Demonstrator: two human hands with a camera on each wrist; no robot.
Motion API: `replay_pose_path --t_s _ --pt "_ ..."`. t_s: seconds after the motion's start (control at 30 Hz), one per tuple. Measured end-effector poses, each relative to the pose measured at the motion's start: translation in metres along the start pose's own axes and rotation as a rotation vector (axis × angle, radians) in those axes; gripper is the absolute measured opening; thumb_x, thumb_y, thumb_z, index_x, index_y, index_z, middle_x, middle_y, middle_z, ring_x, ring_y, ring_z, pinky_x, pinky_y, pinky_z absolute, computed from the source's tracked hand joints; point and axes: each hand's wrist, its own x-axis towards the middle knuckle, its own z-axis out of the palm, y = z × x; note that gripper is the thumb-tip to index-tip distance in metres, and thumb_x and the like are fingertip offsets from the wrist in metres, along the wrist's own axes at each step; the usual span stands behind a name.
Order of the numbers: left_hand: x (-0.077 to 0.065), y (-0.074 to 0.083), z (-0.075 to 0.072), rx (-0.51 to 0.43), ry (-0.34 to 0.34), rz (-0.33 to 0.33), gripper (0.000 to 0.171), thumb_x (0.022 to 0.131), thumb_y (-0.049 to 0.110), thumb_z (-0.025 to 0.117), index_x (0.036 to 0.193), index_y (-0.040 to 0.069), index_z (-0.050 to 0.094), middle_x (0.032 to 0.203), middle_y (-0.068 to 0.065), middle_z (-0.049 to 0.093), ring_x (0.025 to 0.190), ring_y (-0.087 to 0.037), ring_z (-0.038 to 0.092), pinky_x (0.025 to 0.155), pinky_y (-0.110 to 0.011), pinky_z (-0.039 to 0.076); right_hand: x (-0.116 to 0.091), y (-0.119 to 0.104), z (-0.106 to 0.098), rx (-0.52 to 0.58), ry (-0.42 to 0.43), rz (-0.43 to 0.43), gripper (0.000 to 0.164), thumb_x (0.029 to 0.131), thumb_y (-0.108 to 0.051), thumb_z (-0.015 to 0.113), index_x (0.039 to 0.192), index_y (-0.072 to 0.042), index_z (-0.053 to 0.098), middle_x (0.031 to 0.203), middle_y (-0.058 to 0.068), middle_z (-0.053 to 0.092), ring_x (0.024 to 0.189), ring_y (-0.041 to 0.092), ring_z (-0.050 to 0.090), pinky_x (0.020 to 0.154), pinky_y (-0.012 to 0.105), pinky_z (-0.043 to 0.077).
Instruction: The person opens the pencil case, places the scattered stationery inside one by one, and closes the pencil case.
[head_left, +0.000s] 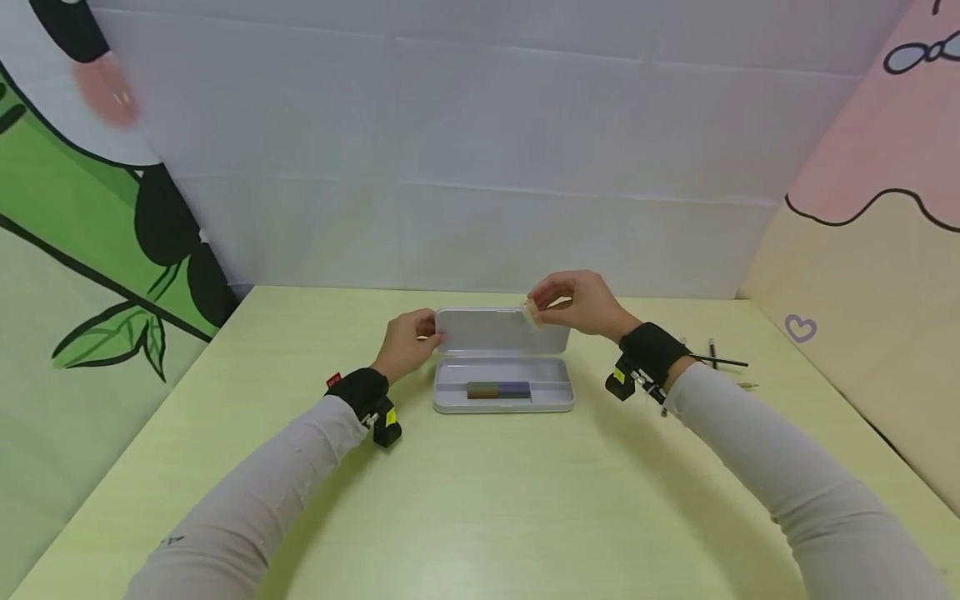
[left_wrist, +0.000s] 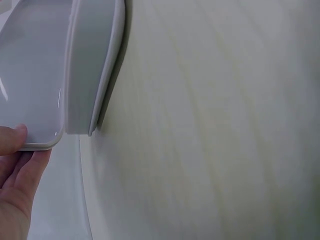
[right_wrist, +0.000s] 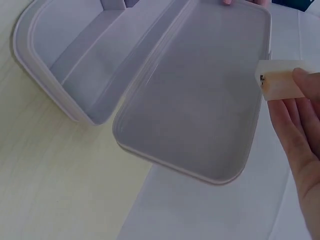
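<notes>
A light grey pencil case point(head_left: 558, 372) stands on the table with its lid point(head_left: 480, 333) raised at the back. My left hand point(head_left: 408, 342) pinches the lid's left edge, thumb on the inner face and fingers behind, as the left wrist view shows. In my right hand point(head_left: 585, 304) a small, whitish, translucent eraser point(right_wrist: 280, 80) is held between thumb and fingers, overlapping the lid's upper right part in the head view. Small dark marks show at its end. Inside the case's tray lies a flat piece, part brown and part purple-blue point(head_left: 513, 390).
Several thin pens or pencils point(head_left: 723, 361) lie on the table at the right, partly hidden behind my right wrist. A white cloth backdrop point(head_left: 480, 233) rises at the table's far edge, and printed panels stand left and right.
</notes>
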Motion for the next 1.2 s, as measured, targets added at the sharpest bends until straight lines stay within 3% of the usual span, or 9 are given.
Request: replay_pose_path --t_s 0.2,0.57,0.77,0.97,1.2 --pt "0.0 -0.002 0.0 0.007 0.004 0.004 0.02 0.087 -0.001 0.066 0.107 -0.003 0.065 0.099 -0.024 0.072 0.095 -0.034 0.071 0.086 -0.043 0.059 0.008 -0.006 0.01 0.009 -0.01 -0.018 0.026 0.079 0.001 0.075 0.104 -0.002 0.07 0.099 0.018 0.072 0.092 0.029 0.07 0.081 0.026 0.06" --pt "-0.001 -0.001 0.003 -0.017 0.011 0.023 0.018 0.086 -0.002 0.066 0.104 -0.004 0.065 0.098 -0.025 0.072 0.094 -0.035 0.07 0.086 -0.042 0.059 0.024 -0.019 0.053 0.057 -0.122 -0.012 0.026 0.078 -0.001 0.076 0.103 -0.002 0.071 0.1 0.015 0.073 0.09 0.022 0.07 0.081 0.028 0.06" --pt "0.001 -0.001 0.002 -0.015 0.008 0.04 0.019 0.086 -0.004 0.065 0.105 -0.003 0.065 0.099 -0.024 0.072 0.095 -0.035 0.071 0.083 -0.042 0.06 0.028 -0.026 0.073 0.086 -0.181 -0.063 0.024 0.079 -0.001 0.075 0.103 -0.003 0.071 0.099 0.014 0.073 0.089 0.02 0.07 0.081 0.025 0.059" --pt "0.002 -0.001 0.002 -0.002 0.01 0.053 0.018 0.085 -0.005 0.064 0.104 -0.003 0.065 0.098 -0.023 0.072 0.094 -0.034 0.071 0.084 -0.043 0.059 0.027 -0.029 0.089 0.041 -0.251 -0.095 0.02 0.082 -0.004 0.073 0.102 -0.004 0.071 0.098 0.011 0.073 0.089 0.018 0.069 0.082 0.025 0.059" --pt "0.002 -0.005 0.004 -0.008 0.024 0.084 0.017 0.085 -0.006 0.064 0.102 -0.003 0.065 0.098 -0.023 0.072 0.093 -0.034 0.07 0.085 -0.042 0.059 0.028 -0.024 0.11 -0.057 -0.252 -0.18 0.018 0.081 -0.004 0.073 0.098 -0.005 0.075 0.091 0.008 0.075 0.082 0.012 0.07 0.074 0.015 0.057"
